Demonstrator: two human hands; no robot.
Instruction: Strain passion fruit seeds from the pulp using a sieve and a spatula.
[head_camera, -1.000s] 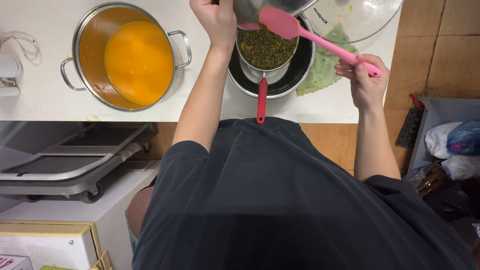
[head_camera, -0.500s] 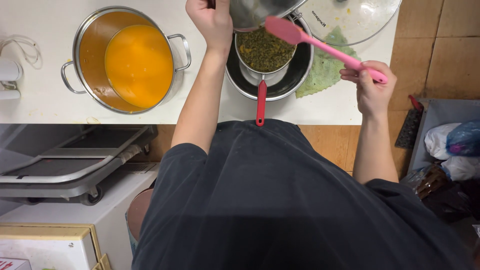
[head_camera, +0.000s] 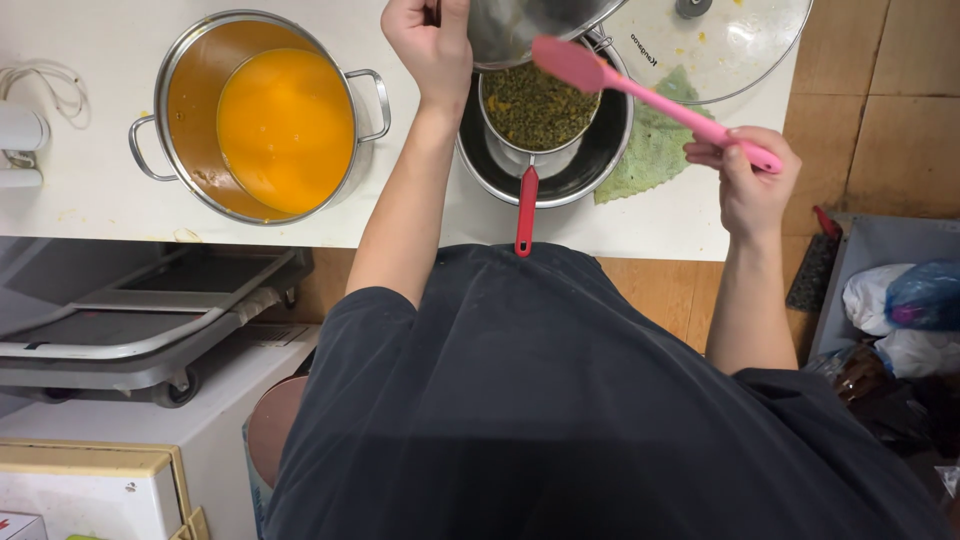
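The white counter (head_camera: 90, 215) runs across the top of the frame, with the person's dark shirt (head_camera: 600, 420) filling the lower middle. At upper left stands a large steel pot (head_camera: 180, 90) holding orange liquid, in the same place as half a second ago. At top centre a steel pan (head_camera: 520, 25), tilted, is held at its edge by the left hand (head_camera: 430, 45), whose fingers are wrapped tight around the pan's grip; it sits higher and further toward the top edge of the frame than a second ago, when more of it showed. Below it a dark bowl (head_camera: 590, 165) rests on the counter, and in the bowl sits a strainer with a red handle (head_camera: 525, 210), filled with a green-brown mash (head_camera: 535, 105); the red handle points down toward the person. A glass lid (head_camera: 740, 40) lies at upper right, partly over a green cloth (head_camera: 655, 150) just beside the bowl. The right hand (head_camera: 755, 185), at the right of the frame, closes its fingers around the end of a pink spatula (head_camera: 640, 90), whose blade reaches up-left to the pan's rim above the strainer. Compared with the earlier frames the spatula blade has moved slightly lower and the right hand has dropped a little toward the counter edge.
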